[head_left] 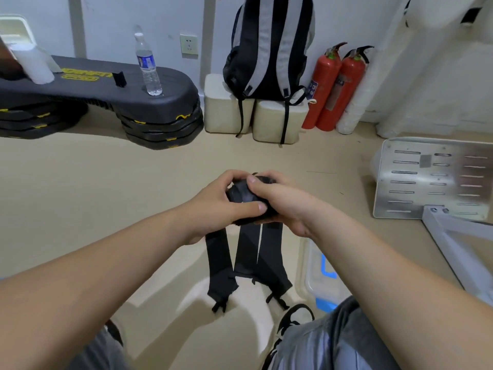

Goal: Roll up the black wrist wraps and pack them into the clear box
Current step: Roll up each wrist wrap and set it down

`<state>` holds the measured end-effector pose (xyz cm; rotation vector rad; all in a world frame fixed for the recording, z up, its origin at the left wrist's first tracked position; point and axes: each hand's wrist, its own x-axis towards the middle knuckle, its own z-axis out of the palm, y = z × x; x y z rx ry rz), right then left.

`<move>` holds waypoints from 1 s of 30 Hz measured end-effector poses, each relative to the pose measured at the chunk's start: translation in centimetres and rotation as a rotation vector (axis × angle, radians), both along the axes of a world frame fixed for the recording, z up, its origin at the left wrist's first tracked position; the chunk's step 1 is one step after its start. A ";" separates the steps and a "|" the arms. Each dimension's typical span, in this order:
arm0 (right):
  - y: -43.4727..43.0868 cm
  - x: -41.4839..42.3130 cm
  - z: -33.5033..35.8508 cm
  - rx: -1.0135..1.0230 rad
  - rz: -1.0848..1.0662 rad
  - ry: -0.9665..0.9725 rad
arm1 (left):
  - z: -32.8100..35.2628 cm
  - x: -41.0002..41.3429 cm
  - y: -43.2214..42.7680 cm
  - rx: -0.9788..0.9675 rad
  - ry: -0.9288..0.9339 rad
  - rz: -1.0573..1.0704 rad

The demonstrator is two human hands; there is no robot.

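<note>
- Step platform [106, 86]: one counted, on stacked risers, far up and left of the clear box [306, 265], against the wall.
- Metal plate [426, 177]: one, slotted, lying up and right of the clear box.
- Backpack [269, 49]: one, black and grey, well beyond the clear box at the wall, propped on two pale blocks [221, 108].
- Fire extinguishers [324, 84]: two, red, side by side, far beyond the clear box.
- Clear box: one, with blue clips, on the floor. It is mostly hidden under the right forearm, so lid state cannot be told.
- Black wrist wraps [246, 252]: a partly wound roll is held up and left of the clear box, off the floor. Three loose tails are counted, hanging from the roll toward the person with long axes near vertical in the view. Whether that means three separate wraps cannot be told.
- Left hand [213, 206]: fingers are curled round the roll's left side, with the thumb laid across its front.
- Right hand [282, 201]: it is closed over the roll's right side, thumb pressed on top.
- Water bottle [148, 65]: one, upright on the step platform, far up and left of the clear box.
- Judgement: rolling is mid-way and nothing is seen packed. The clear box lies down and right of the roll, so the right hand is the nearer one for the drop-in.
</note>
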<state>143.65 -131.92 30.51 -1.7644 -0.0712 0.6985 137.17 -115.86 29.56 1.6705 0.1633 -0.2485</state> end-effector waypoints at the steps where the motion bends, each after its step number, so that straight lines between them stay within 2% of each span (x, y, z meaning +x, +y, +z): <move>1: 0.7 -0.5 -0.2 -0.029 0.019 -0.044 | 0.0 -0.6 0.4 -0.009 0.020 0.013; 4: 2.8 -1.8 -0.3 -0.128 0.140 -0.177 | -0.2 -2.7 2.0 0.003 0.070 0.075; 7: 5.0 -2.9 -1.2 -0.312 0.363 -0.190 | -1.2 -5.0 3.8 0.182 0.079 0.101; 10: 7.8 -3.8 -3.3 -0.541 0.609 -0.288 | -2.9 -7.4 6.1 0.356 0.105 0.106; 18: 14.1 -3.4 -8.8 -0.854 0.979 -0.304 | -10.5 -7.7 11.0 0.728 0.326 -0.022; 20: 15.2 -2.9 -10.9 -0.840 0.977 -0.253 | -13.6 -7.6 11.3 0.736 0.390 -0.043; 26: 16.0 -1.2 -17.5 -0.703 0.773 0.113 | -22.6 -7.0 12.3 0.815 0.586 -0.045; 30: 16.5 -0.6 -21.1 -0.646 0.663 0.178 | -27.4 -6.7 13.1 0.880 0.698 -0.026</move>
